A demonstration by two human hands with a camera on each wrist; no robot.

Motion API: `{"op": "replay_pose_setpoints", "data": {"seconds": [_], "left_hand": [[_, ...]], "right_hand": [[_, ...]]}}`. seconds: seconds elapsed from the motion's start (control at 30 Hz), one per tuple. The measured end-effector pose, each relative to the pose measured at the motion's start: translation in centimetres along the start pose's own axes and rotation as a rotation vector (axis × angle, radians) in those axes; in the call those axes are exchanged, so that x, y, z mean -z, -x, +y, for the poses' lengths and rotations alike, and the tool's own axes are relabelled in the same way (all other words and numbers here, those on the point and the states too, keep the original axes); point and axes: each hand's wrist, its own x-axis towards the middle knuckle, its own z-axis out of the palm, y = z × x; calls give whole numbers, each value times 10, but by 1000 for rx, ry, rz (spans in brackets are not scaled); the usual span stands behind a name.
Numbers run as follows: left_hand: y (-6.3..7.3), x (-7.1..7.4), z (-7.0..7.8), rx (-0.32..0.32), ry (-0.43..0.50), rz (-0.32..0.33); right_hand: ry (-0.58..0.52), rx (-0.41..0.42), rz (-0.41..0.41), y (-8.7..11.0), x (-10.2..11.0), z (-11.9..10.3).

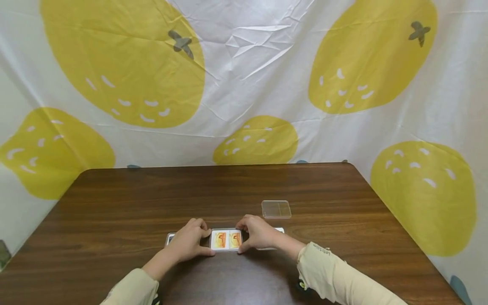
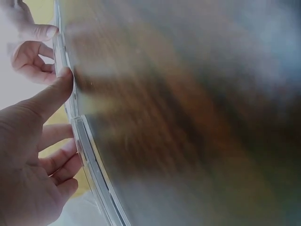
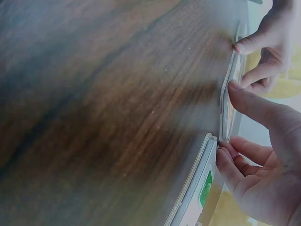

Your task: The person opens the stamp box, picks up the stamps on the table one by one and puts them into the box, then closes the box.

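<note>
In the head view a flat clear plastic case [image 1: 229, 240] lies on the table, showing two orange pictures side by side on white. My left hand [image 1: 189, 239] grips its left end, thumb at the near corner and fingers at the far one. At the right end my right hand [image 1: 257, 233] holds it the same way. The left wrist view shows the thumb [image 2: 60, 92] against the case's near edge. Beside it, a second case [image 3: 195, 188] with a green mark extends past the right hand. Another case [image 1: 169, 238] is mostly hidden by the left hand.
A clear, shallow plastic lid [image 1: 276, 209] lies farther back, right of centre, on the brown wood-grain table [image 1: 152, 190]. Behind the table's far edge hangs a white cloth [image 1: 259, 93] printed with large yellow fruit.
</note>
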Motion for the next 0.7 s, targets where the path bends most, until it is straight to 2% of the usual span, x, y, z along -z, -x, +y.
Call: {"op": "replay_pose_setpoints", "data": {"seconds": [0.23,0.37,0.53,0.7], "left_hand": [[0,-1,2,45,59,24],[-1,-3,3,66,90,33],[-1,-3,2,73,96,33],[-2,-3,1,55,117,39]], "right_hand": [[42,38,27,3,-4,1],[44,28,22,4,-3,1],[-50,-2,6,7,1,3],[-175,26,55,13,12,11]]}}
